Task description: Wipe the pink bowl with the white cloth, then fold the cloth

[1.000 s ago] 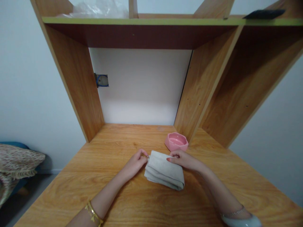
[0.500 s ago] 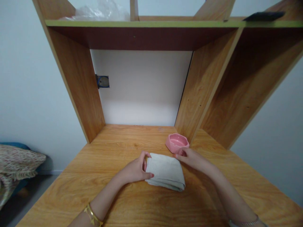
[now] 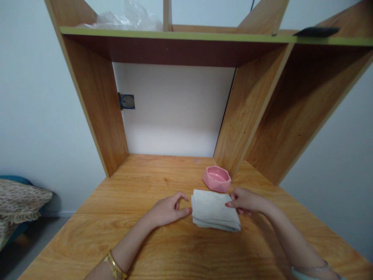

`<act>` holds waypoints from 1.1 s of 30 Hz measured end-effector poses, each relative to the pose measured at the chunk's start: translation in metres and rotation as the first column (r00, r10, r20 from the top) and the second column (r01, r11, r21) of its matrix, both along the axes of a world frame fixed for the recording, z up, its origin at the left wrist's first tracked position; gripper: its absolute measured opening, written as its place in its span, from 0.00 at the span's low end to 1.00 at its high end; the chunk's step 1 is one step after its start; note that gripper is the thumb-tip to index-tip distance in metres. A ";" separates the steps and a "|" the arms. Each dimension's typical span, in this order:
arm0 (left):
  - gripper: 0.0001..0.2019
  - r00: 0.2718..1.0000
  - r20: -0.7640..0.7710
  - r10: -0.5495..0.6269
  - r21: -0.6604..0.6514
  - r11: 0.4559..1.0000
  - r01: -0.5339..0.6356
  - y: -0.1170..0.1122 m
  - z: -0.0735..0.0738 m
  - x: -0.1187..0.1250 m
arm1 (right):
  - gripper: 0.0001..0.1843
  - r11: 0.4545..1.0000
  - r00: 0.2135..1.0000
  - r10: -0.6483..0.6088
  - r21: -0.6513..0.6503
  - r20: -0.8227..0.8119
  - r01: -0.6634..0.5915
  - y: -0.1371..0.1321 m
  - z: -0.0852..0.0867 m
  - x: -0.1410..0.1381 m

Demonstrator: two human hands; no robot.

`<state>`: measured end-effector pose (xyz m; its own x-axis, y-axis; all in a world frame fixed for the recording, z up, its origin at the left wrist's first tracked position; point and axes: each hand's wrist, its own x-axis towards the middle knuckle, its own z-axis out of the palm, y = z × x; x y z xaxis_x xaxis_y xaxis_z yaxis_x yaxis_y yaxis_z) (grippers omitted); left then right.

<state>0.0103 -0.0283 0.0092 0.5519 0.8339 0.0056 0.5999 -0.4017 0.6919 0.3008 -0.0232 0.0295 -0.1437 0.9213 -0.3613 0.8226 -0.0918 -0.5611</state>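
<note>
A folded pale grey cloth (image 3: pixel 214 208) lies on the wooden desk. My right hand (image 3: pixel 246 201) grips its right edge, thumb on top and the other fingers curled at the side, partly under the cloth. At the cloth's left side is my left hand (image 3: pixel 170 210), thumb and forefinger apart, holding nothing. The left thumb tip sits very close to the cloth's edge; I cannot tell whether it touches. Just behind the cloth stands a pink angular ashtray (image 3: pixel 217 179).
The desk (image 3: pixel 151 175) runs back to a white panel (image 3: pixel 171 112) between wooden uprights. An overhead shelf (image 3: pixel 198 35) carries a clear plastic bag (image 3: pixel 128 19) and a dark flat object (image 3: pixel 316 32). A patterned fabric (image 3: pixel 21 198) lies at far left, beyond the desk.
The cloth has shifted to the right. My left hand has let go of its left edge, and my right hand has moved from its back corner near the ashtray to its right edge.
</note>
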 end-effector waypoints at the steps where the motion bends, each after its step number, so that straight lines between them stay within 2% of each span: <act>1: 0.19 1.000 -0.005 0.006 0.003 1.000 -0.006 0.000 0.000 0.000 | 0.18 1.000 0.999 -0.018 0.008 0.037 0.018 0.001 0.001 0.007; 5: 0.18 0.999 -0.037 0.001 0.022 1.000 0.000 0.000 -0.001 0.001 | 0.17 0.989 0.968 -0.131 0.099 0.216 0.111 0.005 0.006 0.025; 12: 0.18 0.997 -0.075 0.009 0.043 0.999 -0.005 0.000 0.001 0.001 | 0.13 0.956 0.905 -0.243 0.247 0.350 0.161 0.010 0.005 0.030; 15: 0.17 0.998 -0.068 0.012 0.042 0.999 -0.010 0.000 0.000 0.001 | 0.07 0.919 0.844 -0.342 0.334 0.412 0.209 0.008 0.011 0.022; 18: 0.16 0.998 -0.053 0.023 0.045 0.999 -0.021 0.000 -0.002 0.002 | 0.12 0.846 0.770 -0.454 0.487 0.448 0.215 0.004 0.026 -0.002; 19: 0.16 0.998 -0.049 0.025 0.044 0.999 -0.023 0.000 -0.003 0.002 | 0.12 0.829 0.775 -0.457 0.524 0.436 0.195 0.004 0.031 -0.014; 21: 0.15 0.999 -0.045 0.026 0.046 0.999 -0.024 0.001 -0.005 0.003 | 0.12 0.804 0.866 -0.358 0.587 0.348 0.097 0.003 0.037 -0.041; 23: 0.13 0.999 -0.045 0.031 0.060 0.998 -0.028 0.003 -0.006 0.002 | 0.12 0.740 0.966 -0.130 0.670 0.223 -0.055 0.004 0.034 -0.068; 25: 0.12 0.997 -0.047 0.055 0.102 0.994 -0.050 0.006 -0.007 0.001 | 0.15 0.677 0.987 0.027 0.724 0.160 -0.136 0.004 0.022 -0.093; 27: 0.11 0.994 -0.031 0.104 0.193 0.976 -0.097 0.009 -0.007 -0.002 | 0.21 0.686 0.969 0.200 0.686 0.141 -0.242 0.003 0.003 -0.112; 29: 0.11 0.987 -0.002 0.163 0.310 0.938 -0.155 0.013 -0.007 -0.005 | 0.28 0.728 0.947 0.293 0.612 0.131 -0.310 0.001 -0.017 -0.124; 31: 0.13 0.980 0.009 0.198 0.398 0.898 -0.186 0.016 -0.010 -0.008 | 0.33 0.771 0.934 0.337 0.535 0.117 -0.345 -0.002 -0.033 -0.130; 33: 0.16 0.977 -0.018 0.212 0.434 0.882 -0.183 0.018 -0.014 -0.010 | 0.37 0.796 0.926 0.358 0.480 0.119 -0.370 -0.004 -0.043 -0.132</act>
